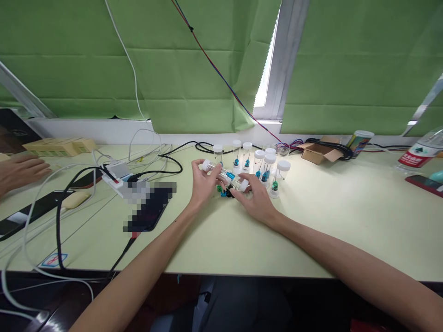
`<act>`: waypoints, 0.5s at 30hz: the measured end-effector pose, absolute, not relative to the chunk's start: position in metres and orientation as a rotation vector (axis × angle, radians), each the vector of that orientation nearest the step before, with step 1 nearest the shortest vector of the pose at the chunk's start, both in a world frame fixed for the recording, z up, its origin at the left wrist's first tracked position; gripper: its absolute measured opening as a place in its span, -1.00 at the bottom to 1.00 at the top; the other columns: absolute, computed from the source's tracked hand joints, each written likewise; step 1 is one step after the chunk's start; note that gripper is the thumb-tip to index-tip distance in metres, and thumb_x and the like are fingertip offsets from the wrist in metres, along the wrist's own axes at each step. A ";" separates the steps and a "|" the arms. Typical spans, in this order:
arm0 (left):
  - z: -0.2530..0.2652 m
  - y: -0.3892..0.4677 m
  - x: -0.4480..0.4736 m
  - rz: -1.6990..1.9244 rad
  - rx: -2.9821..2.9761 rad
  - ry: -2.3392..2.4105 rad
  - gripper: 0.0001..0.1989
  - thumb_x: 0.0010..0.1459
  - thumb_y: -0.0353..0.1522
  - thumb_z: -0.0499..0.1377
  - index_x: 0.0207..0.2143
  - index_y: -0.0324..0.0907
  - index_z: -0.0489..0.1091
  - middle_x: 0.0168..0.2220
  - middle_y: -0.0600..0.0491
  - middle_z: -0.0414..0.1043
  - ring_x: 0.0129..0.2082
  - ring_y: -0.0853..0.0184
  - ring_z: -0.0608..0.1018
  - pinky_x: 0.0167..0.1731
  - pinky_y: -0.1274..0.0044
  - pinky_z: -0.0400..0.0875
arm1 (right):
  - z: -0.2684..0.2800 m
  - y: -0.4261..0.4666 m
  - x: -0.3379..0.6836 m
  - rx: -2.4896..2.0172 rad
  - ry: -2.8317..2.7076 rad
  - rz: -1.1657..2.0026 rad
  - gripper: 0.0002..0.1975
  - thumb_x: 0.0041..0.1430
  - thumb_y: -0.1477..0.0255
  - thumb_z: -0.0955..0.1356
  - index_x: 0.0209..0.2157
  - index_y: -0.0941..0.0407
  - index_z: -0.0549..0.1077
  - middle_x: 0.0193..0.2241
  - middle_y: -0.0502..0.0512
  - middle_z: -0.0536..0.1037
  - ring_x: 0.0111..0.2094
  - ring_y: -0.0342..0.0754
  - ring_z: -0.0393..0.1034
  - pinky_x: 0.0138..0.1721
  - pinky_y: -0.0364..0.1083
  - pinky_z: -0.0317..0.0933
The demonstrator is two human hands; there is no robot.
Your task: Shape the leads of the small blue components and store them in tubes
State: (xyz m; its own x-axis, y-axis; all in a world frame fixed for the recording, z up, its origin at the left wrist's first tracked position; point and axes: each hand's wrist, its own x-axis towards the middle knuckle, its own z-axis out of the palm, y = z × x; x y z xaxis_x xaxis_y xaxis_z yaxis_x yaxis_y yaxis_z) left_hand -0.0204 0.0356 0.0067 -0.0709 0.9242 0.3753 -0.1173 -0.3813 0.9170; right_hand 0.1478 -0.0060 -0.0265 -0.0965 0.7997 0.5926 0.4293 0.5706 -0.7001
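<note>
A clear capped tube (pixel 224 174) with a blue piece inside lies tilted between both my hands, a white cap at its upper left and a white end at its lower right. My left hand (pixel 203 182) is closed around the upper-left part of the tube. With fingers and thumb, my right hand (pixel 256 197) grips its lower-right end. Just below the tube, small green, blue and black parts (pixel 223 192) rest on the table, partly hidden by my fingers. Several similar clear tubes (pixel 247 157) with white caps stand upright behind my hands; the nearest tube (pixel 276 184) holds a green piece.
Left of me are a pixelated dark phone (pixel 152 210), a white power strip (pixel 122 179) and tangled cables. Another person's hand (pixel 26 170) rests at far left near yellow boxes (pixel 60 146). Back right: an open cardboard box (pixel 316 153), a can (pixel 360 142), a bottle (pixel 418 154).
</note>
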 end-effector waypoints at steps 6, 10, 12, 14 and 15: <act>0.004 0.029 -0.020 1.409 1.610 1.034 -0.69 0.24 -0.08 0.12 -0.31 -0.10 0.16 -0.56 0.22 0.29 -0.69 0.46 0.40 -0.68 0.61 0.27 | -0.030 -0.002 0.151 -1.078 -1.805 0.396 -0.62 0.23 0.23 0.38 -0.01 0.15 0.43 -0.33 0.11 0.57 -0.35 0.00 0.46 -0.23 -0.04 0.32; 0.005 0.029 -0.026 1.385 1.762 1.171 -0.59 0.29 -0.08 0.02 -0.52 -0.15 0.18 -0.66 0.21 0.10 -0.69 0.49 0.19 -0.65 0.59 0.11 | -0.032 -0.002 0.152 -1.097 -1.872 0.401 -0.64 0.21 0.21 0.39 -0.06 0.14 0.48 -0.48 0.02 0.52 -0.43 -0.03 0.43 -0.25 -0.06 0.29; 0.006 0.031 -0.029 1.370 1.795 1.209 -0.58 0.29 -0.13 0.01 -0.57 -0.15 0.15 -0.66 0.19 0.07 -0.65 0.47 0.16 -0.63 0.57 0.07 | -0.031 -0.003 0.152 -1.120 -1.890 0.434 -0.66 0.19 0.21 0.40 -0.09 0.14 0.49 -0.52 -0.01 0.49 -0.46 -0.05 0.40 -0.28 -0.07 0.27; 0.006 0.033 -0.031 1.344 1.827 1.230 -0.60 0.27 -0.21 0.01 -0.61 -0.15 0.12 -0.66 0.17 0.07 -0.63 0.46 0.15 -0.61 0.56 0.06 | -0.027 -0.005 0.151 -1.147 -1.881 0.511 -0.68 0.17 0.21 0.40 -0.14 0.14 0.50 -0.56 -0.04 0.45 -0.49 -0.08 0.35 -0.33 -0.09 0.22; 0.006 0.035 -0.032 1.335 1.838 1.239 -0.61 0.26 -0.24 0.01 -0.62 -0.15 0.10 -0.67 0.17 0.06 -0.63 0.45 0.15 -0.61 0.55 0.05 | -0.024 -0.006 0.151 -1.153 -1.865 0.566 -0.70 0.16 0.21 0.40 -0.18 0.13 0.51 -0.57 -0.05 0.43 -0.50 -0.09 0.31 -0.37 -0.10 0.19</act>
